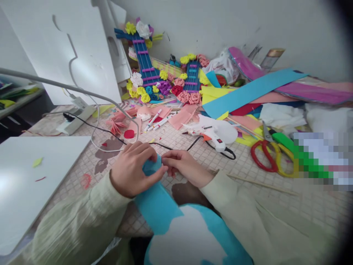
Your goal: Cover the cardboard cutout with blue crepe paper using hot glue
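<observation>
A blue paper strip [157, 206] is lying flat, its far end curling upward, pinched between left hand [132, 167] and right hand [185, 170].

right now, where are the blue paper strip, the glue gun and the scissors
blue paper strip [158, 206], head view, on its wide lower stretch
glue gun [211, 130], head view, on its white body
scissors [265, 131], head view, on the metal blades

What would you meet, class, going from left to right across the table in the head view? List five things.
White plastic power strip → left hand → blue crepe-paper strip, pinched by both hands → right hand → white hot-glue gun → red-handled scissors.
</observation>
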Tool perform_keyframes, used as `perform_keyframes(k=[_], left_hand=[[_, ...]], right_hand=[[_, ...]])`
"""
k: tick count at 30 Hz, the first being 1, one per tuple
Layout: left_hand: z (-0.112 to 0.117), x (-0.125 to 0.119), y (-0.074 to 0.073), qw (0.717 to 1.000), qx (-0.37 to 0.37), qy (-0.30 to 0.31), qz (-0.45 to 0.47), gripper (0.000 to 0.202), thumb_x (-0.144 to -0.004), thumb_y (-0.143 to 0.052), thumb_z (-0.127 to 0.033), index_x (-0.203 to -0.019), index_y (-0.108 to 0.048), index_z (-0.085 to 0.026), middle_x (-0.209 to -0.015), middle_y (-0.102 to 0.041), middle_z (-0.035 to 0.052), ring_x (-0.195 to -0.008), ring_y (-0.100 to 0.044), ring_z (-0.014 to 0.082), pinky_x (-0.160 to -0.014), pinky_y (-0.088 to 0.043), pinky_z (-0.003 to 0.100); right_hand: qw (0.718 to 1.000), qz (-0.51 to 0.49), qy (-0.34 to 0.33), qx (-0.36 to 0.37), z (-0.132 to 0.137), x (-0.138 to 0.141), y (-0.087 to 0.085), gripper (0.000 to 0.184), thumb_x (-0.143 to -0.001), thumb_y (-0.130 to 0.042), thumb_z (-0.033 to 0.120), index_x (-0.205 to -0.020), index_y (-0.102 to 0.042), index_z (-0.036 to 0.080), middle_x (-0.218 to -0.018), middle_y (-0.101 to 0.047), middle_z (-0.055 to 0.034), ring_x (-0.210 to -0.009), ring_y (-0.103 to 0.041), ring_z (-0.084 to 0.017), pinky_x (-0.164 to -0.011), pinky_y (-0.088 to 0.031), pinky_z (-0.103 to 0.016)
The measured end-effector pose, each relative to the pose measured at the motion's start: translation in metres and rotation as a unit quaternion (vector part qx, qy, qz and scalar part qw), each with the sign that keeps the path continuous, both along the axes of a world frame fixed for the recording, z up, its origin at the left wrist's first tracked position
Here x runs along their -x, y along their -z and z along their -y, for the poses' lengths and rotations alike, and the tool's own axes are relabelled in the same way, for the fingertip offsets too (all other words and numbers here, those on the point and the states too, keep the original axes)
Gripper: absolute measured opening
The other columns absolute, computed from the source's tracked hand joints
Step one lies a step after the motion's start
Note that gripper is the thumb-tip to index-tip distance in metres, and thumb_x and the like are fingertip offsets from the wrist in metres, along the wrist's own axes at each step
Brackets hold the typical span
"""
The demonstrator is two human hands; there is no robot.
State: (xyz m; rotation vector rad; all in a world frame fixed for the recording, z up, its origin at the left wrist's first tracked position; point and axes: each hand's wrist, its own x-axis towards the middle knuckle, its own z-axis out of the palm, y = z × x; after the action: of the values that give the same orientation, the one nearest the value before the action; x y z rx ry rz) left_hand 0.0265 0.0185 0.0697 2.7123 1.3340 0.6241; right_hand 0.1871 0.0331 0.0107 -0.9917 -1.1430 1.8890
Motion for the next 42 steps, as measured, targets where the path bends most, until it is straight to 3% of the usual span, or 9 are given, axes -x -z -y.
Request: perform_keyframes(k=[4,10,18,24,33,42], left_hand=[[0.008,-0.013,0.003,0.995,-0.046,-0.06,-0.068,0.023,-0.076,-0.05,-0.036,-0.062,-0.05,-0.017,-0.064,-0.054,0.0041,-0.066,-0.051,0.0189,-0.063,-0.04,0.033],[0.011,-0.015,0.008,0.994,-0.08,-0.044,-0.063,0.015,-0.078,-0.046,-0.022,-0.065,-0.053,-0.017,-0.065,-0.054,0.0034,-0.064,-0.051,0.0169,-0.062,-0.04,0.031],[0.022,-0.012,0.009,0.985,-0.135,-0.078,-0.07,0.015,-0.074,-0.056,-0.031,-0.071,-0.051,-0.017,-0.067,-0.055,0.0038,-0.068,-0.052,0.0208,-0.061,-0.039,0.033],[0.023,-0.007,0.014,0.985,-0.165,-0.053,-0.02,0.001,-0.075,-0.055,-0.018,-0.075,-0.054,-0.018,-0.077,-0.061,0.0048,-0.073,-0.056,0.0207,-0.067,-0.042,0.035],[0.02,-0.008,0.025,0.966,-0.245,-0.009,0.079,0.019,-0.067,-0.062,-0.007,-0.077,-0.052,-0.019,-0.074,-0.063,0.0033,-0.071,-0.059,0.0185,-0.064,-0.046,0.034],[0.015,-0.006,0.029,0.95,-0.302,0.027,0.077,0.017,-0.066,-0.06,-0.01,-0.073,-0.051,-0.022,-0.071,-0.063,0.0003,-0.065,-0.059,0.0169,-0.06,-0.047,0.032]], right_hand=[[1.0,-0.008,0.005,-0.001,-0.001,0.001,-0.001,0.004,-0.07,-0.057,0.016,-0.071,-0.06,0.015,-0.047,-0.054,0.0058,-0.037,-0.048,-0.005,-0.039,-0.038,-0.018],[0.999,-0.039,-0.011,-0.015,-0.002,0.001,0.0,0.007,-0.071,-0.059,0.021,-0.067,-0.06,0.015,-0.047,-0.054,0.0061,-0.039,-0.049,-0.004,-0.039,-0.037,-0.017],[0.999,-0.033,-0.015,-0.007,-0.002,0.002,-0.005,0.006,-0.072,-0.059,0.019,-0.068,-0.06,0.014,-0.049,-0.054,0.006,-0.038,-0.048,-0.004,-0.04,-0.036,-0.018],[0.998,-0.065,-0.016,-0.014,-0.002,0.003,-0.002,0.009,-0.071,-0.061,0.023,-0.069,-0.06,0.014,-0.05,-0.054,0.0056,-0.04,-0.048,-0.005,-0.041,-0.036,-0.02],[0.997,-0.061,-0.029,-0.022,-0.001,0.005,-0.003,0.014,-0.07,-0.063,0.028,-0.068,-0.059,0.014,-0.047,-0.052,0.0063,-0.041,-0.048,-0.005,-0.041,-0.035,-0.018],[0.994,-0.091,-0.053,-0.026,0.001,0.007,-0.001,0.022,-0.068,-0.065,0.036,-0.071,-0.058,0.016,-0.049,-0.053,0.0067,-0.041,-0.048,-0.005,-0.042,-0.037,-0.02]])
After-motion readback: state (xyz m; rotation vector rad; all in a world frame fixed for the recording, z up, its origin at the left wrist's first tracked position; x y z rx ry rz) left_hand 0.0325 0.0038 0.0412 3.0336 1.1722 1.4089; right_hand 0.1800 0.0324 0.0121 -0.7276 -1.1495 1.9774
